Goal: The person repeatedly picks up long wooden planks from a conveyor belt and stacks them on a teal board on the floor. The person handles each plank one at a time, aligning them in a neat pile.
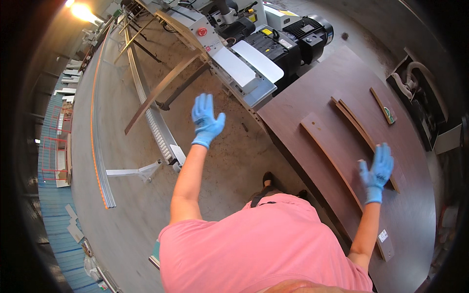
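Both hands wear blue work gloves. My left hand [207, 122] is raised over the floor with fingers apart and nothing in it. Beyond it, a long brown strip of board [163, 88] slants from the machine across a roller rail [159, 129]. My right hand [378, 171] has its fingers stretched out over the large brown panel [410, 205], by the end of a narrow brown board [361, 129]; whether it touches the board I cannot tell. A wider brown board [337, 166] with a white label lies alongside on the panel.
A grey machine with a red button [202, 31], white covers [256, 61] and a black motor [308, 31] stands ahead. A short brown strip [381, 105] lies on the panel's far part. A long orange-edged rail [95, 132] runs along the left.
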The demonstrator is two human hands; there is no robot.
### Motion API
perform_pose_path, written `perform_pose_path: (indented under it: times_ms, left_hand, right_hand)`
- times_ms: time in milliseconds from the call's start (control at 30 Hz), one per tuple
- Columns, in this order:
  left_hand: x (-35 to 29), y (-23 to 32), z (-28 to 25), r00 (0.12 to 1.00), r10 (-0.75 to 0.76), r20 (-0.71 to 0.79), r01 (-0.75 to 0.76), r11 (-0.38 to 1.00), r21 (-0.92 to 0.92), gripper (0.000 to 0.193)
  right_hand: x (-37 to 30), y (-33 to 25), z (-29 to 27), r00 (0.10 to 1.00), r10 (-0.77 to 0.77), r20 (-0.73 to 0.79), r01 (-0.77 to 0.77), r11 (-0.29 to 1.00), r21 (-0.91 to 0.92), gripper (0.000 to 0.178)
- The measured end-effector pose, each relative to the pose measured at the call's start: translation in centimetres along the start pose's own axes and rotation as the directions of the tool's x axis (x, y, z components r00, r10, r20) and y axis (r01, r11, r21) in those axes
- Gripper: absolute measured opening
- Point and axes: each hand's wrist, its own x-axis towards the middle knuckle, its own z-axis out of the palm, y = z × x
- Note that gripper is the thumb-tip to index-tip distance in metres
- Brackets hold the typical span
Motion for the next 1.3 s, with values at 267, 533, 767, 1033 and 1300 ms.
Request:
perform_pose_path:
  times_ms: [267,533,767,1033,1300]
  left_hand:
    - [1.7,-15.3,1.1,0.910,-0.317,0.267,0.217,0.913,0.345,0.103]
    - [5.1,-20.7,2.8,0.840,-0.439,0.317,0.261,0.841,0.473,0.109]
    - [6.7,-21.1,3.4,0.844,-0.394,0.364,0.225,0.876,0.426,0.104]
    - [6.8,-17.7,0.4,0.763,-0.291,0.577,-0.008,0.888,0.459,0.052]
    - [-2.9,-15.5,-3.2,0.774,-0.147,0.616,0.032,0.980,0.194,0.036]
  right_hand:
    - [-2.7,-12.4,2.2,0.993,-0.066,0.101,0.052,0.990,0.131,0.082]
    - [-2.0,-13.6,2.1,0.997,-0.015,0.081,0.006,0.994,0.109,0.070]
    - [-2.1,-13.6,2.2,1.000,0.003,0.030,-0.005,0.996,0.093,0.069]
    - [1.7,-17.1,0.3,0.997,-0.067,0.037,0.063,0.992,0.105,0.076]
    - [12.5,-28.4,7.2,0.960,-0.267,0.086,0.249,0.951,0.183,0.071]
